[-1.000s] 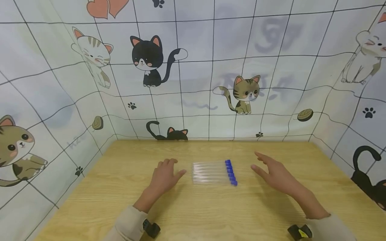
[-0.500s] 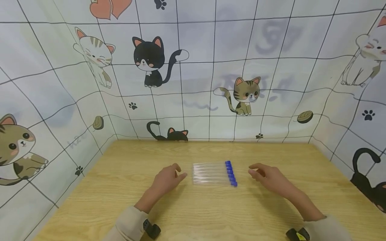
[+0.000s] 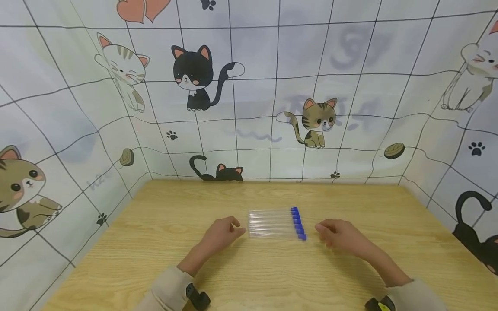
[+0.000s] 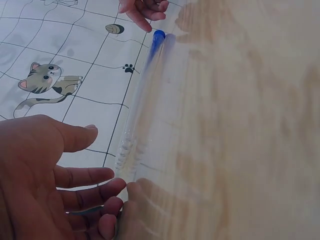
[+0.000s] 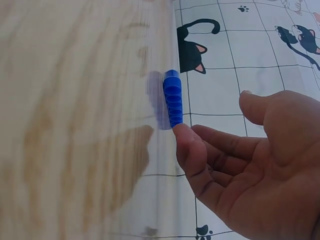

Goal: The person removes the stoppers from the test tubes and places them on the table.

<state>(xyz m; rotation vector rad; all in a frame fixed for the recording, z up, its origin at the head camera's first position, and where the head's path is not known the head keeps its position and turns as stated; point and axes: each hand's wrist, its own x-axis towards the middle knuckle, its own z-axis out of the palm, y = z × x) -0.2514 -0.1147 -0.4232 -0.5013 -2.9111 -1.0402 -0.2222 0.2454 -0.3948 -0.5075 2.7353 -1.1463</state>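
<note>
Several clear test tubes [image 3: 270, 223] with blue caps [image 3: 297, 222] lie side by side on the wooden table, capped ends toward the right. Just left of their bottom ends is my left hand [image 3: 222, 233], fingers loosely bent and holding nothing. My right hand [image 3: 339, 235] hovers a short way right of the caps, also holding nothing, its fingers loosely curled. In the left wrist view the row of tubes [image 4: 142, 95] is seen edge-on, beyond the left hand [image 4: 65, 175]. From the right wrist, the caps [image 5: 173, 97] overlap the fingertips of the right hand [image 5: 250, 155].
A pale wooden table [image 3: 249, 276] spreads around the tubes. Behind it and along both sides hangs a white cloth [image 3: 253, 103] with grid lines and printed cats. Dark cameras sit at the left wrist [image 3: 197, 297] and right wrist [image 3: 379, 304].
Both hands have moved slightly inward toward the tubes and nearer the body, the right one more so. Their fingers have curled more. The tubes stay where they were.
</note>
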